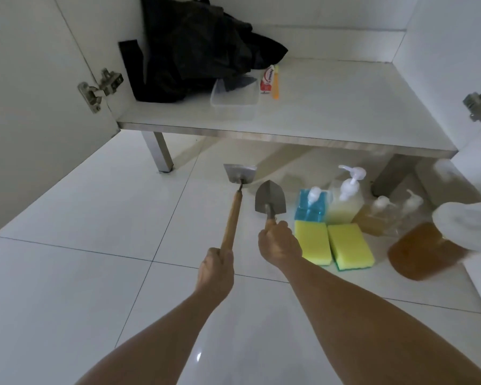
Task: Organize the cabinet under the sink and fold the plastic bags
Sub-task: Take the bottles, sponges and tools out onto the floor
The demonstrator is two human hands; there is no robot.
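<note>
My left hand [215, 269] grips the wooden handle of a small garden hoe [238, 175], whose metal blade points toward the cabinet. My right hand [279, 243] holds a small metal trowel [270, 200] by its handle, blade up. Both tools hang above the white floor tiles in front of the open cabinet. On the cabinet shelf [331, 107], black plastic bags [195, 48] lie crumpled at the back left. A clear plastic container [233, 95] sits in front of them, with a toothpaste tube [267, 79] and an orange item [276, 84] beside it.
On the floor right of my hands lie two yellow sponges [333, 245], several pump bottles [347, 195] and a jar of amber liquid [425, 251] with a white lid. Open cabinet doors with metal hinges [100, 87] flank the shelf. A steel leg [161, 152] supports the cabinet.
</note>
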